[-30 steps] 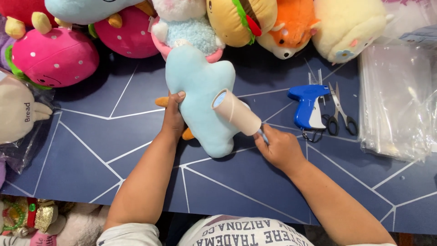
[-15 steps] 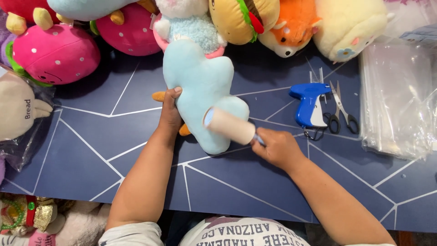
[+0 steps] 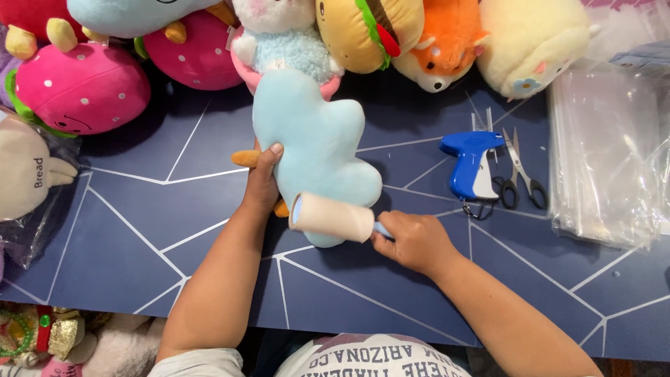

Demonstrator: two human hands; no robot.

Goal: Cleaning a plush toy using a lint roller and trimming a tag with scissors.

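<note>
Head view: the light blue plush toy (image 3: 314, 143) lies flat on the dark blue table (image 3: 125, 258), below a row of other plush toys (image 3: 363, 31). The left hand (image 3: 262, 185) pins the toy's left edge, grip closed on it with the thumb on top. The right hand (image 3: 412, 241) has its grip wrapped around the handle of a lint roller (image 3: 331, 218), which seems to press on the toy's lower end. Pushed further down, the roller could run off the plush and stick to the table, or drag the toy askew under the one-sided hold. Compared with a second ago, the roller sits lower on the toy.
</note>
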